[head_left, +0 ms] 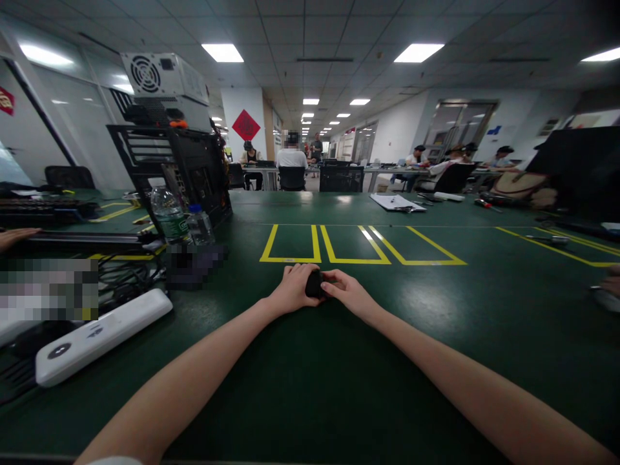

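A small black object [314,284] with a rounded outline sits between my two hands, at or just above the green tabletop [310,381]; its kind I cannot make out. My left hand [294,288] wraps round its left side and top, fingers curled over it. From the right, my right hand [347,292] pinches at its edge with thumb and bent fingers. The fingers hide much of the object. Just beyond the hands, yellow tape [290,260] marks several open-sided boxes on the table.
At left stand a black computer case [194,171] with a power supply [165,74] on it, two plastic bottles [169,210], cables and a white power strip [104,339]. A clipboard [397,203] lies at the far side. Another person's hand [611,287] shows at the right edge.
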A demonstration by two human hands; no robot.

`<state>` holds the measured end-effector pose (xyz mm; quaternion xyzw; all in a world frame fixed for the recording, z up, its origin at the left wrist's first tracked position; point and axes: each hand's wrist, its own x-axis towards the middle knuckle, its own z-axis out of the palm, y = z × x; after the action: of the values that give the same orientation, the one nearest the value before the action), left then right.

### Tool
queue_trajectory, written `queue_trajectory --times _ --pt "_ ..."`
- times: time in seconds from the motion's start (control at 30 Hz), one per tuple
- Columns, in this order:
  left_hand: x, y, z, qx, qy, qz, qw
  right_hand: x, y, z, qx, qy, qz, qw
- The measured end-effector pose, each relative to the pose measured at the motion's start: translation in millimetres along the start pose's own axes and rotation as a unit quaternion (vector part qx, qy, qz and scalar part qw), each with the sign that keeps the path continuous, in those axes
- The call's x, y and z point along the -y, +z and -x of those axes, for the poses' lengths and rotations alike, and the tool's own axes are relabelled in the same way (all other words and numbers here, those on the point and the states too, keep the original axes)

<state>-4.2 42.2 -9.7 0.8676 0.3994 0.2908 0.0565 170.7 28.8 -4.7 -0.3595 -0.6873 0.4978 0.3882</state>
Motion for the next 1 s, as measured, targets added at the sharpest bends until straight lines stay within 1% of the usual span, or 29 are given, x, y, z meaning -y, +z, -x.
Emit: queue_trajectory --times 0.07,0.17,0.27,0.4,0.47,0.53,0.63,0.8,1.0 --pt "-0.1 -0.1 0.2 -0.002 -0.001 -0.003 1.0 1.3 -0.1 2.1 0.016 -0.021 -0.003 1.0" --pt "-0.8 -0.4 0.4 -0.005 0.001 -0.007 1.0 3.5 1.2 4.0 0.017 -0.043 -0.016 0.999" --pt "-1.4 -0.5 0.4 -0.004 0.005 -0.011 1.0 3.2 3.0 2.3 0.004 -0.036 -0.035 0.999" --pt "-0.9 0.6 0.0 -0.007 0.002 -0.02 1.0 -0.2 3.5 -2.4 -0.032 -0.011 -0.031 0.999" --pt "-0.2 1.2 -0.2 -0.006 0.002 -0.019 1.0 -1.7 2.6 -3.6 -0.036 0.011 -0.025 0.999" --pt "0.4 1.6 -0.2 -0.006 0.005 -0.017 1.0 -2.5 1.4 -3.4 -0.025 0.019 -0.02 0.999" --pt "0.4 1.3 -0.1 -0.008 0.005 -0.019 1.0 -2.6 0.0 -1.6 0.0 -0.001 -0.022 1.0" --pt "-1.2 -0.5 0.5 -0.009 0.007 -0.018 1.0 -1.2 0.8 0.1 -0.005 -0.041 -0.02 0.999" --pt "-1.0 -0.8 0.8 -0.005 0.007 -0.011 1.0 -0.1 3.0 -2.3 -0.028 -0.017 -0.03 0.999"
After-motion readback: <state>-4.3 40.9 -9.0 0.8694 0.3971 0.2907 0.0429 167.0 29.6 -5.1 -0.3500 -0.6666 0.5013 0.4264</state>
